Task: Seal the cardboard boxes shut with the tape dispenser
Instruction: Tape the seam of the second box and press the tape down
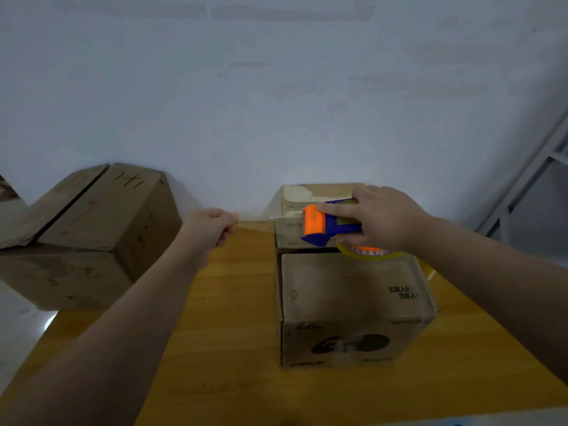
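Currently, the legible markings are few. The near cardboard box carries two short lines of printed Chinese characters on its top face, too blurred to read, and a dark oval logo on its front face. The large carton to the left, beside the table, bears a handwritten mark resembling "141".

The tape dispenser, blue with an orange head, is held above the far edge of the near box, in front of a smaller rear box. Its long axis runs left to right, with the orange head pointing left. Its tape roll hangs below.

The right hand grips the dispenser body. The left hand, well apart over the wooden table, pinches the end of a faint tape strip stretched from the head.
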{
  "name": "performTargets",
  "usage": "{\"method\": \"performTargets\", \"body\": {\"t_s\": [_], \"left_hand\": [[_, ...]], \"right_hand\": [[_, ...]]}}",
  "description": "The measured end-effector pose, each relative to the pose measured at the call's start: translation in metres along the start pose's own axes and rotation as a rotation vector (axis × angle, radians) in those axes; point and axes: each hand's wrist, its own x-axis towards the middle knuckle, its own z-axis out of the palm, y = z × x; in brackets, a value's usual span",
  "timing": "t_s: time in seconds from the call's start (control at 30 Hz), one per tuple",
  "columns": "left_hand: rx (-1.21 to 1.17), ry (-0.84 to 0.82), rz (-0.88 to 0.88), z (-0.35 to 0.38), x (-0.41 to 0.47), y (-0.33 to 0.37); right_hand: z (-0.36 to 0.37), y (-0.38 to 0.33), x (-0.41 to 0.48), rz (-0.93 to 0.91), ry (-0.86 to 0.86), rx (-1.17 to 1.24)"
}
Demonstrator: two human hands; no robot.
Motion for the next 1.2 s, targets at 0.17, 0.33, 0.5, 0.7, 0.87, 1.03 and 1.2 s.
{"method": "performTargets", "body": {"t_s": [0.17, 0.33, 0.5, 0.7, 0.87, 1.03, 1.2], "left_hand": [[-0.244, 0.122, -0.222, 0.024, -0.005, -0.045], [-0.275, 0.231, -0.181, 0.045, -0.02, -0.054], [-0.419, 0.262, -0.18, 0.054, -0.02, -0.053], [-0.275, 0.31, -0.172, 0.057, -0.007, -0.066], [-0.204, 0.271, -0.268, 0.062, -0.003, -0.087], [-0.255, 0.193, -0.423, 0.071, 0.0, -0.099], [-0.284, 0.139, -0.567, 0.082, 0.003, -0.102]], "right_hand": [[0.0, -0.015, 0.011, -0.079, -0.078, -0.089], [0.009, -0.025, 0.016, -0.118, -0.125, -0.135], [0.014, -0.027, 0.025, -0.101, -0.164, -0.111], [0.02, -0.03, 0.04, -0.126, -0.26, -0.117], [0.021, -0.031, 0.046, -0.141, -0.294, -0.119], [0.021, -0.033, 0.051, -0.153, -0.322, -0.122], [0.024, -0.035, 0.055, -0.159, -0.322, -0.124]]}}
